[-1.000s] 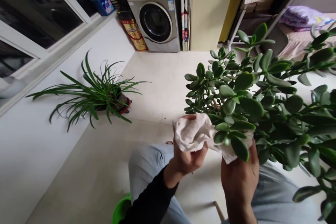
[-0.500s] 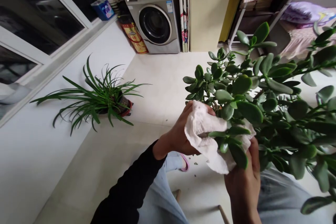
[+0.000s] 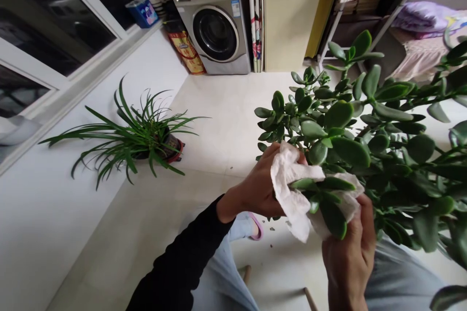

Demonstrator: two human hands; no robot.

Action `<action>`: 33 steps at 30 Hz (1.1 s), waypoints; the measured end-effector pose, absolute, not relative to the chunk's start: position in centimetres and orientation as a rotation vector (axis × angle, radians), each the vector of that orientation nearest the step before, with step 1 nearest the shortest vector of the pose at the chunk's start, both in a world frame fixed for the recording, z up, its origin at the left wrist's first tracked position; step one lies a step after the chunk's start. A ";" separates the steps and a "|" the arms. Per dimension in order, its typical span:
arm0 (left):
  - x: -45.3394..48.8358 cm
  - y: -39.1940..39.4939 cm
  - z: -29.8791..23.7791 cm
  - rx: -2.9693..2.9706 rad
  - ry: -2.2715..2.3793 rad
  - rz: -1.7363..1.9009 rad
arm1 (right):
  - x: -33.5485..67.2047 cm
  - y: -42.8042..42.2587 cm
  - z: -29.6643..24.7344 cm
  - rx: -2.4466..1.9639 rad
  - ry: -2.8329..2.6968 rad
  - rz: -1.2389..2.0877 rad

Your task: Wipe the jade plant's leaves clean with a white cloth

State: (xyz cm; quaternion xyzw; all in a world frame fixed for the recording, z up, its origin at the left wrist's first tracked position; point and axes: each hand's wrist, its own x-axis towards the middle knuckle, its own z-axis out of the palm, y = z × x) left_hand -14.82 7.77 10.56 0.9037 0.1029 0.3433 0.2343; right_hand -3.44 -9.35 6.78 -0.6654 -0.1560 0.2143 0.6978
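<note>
Head view: our left hand (image 3: 257,189) and right hand (image 3: 348,260), two in all, are clenched on one crumpled white cloth (image 3: 295,189), pressing it around leaves of one jade plant (image 3: 339,114). The jade plant's branches fill the frame from one to four o'clock, with the cloth just below centre at about four. On the tiled floor (image 3: 219,121), one spider plant (image 3: 127,136) lies at nine o'clock, and one front-loading washing machine (image 3: 215,34) stands near twelve. One pink slipper (image 3: 256,227) shows at five o'clock.
</note>
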 end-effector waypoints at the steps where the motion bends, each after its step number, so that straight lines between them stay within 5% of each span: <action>1: -14.8 7.8 10.4 2.481 0.181 0.980 | -3.2 -9.3 7.0 -1.510 -0.382 0.480; 16: -15.4 6.6 12.1 2.789 0.262 1.005 | -2.9 -8.2 8.2 -1.495 -0.571 0.354; 33: -16.0 6.7 11.0 2.609 0.285 1.060 | -3.7 -7.6 9.7 -1.396 -0.444 0.595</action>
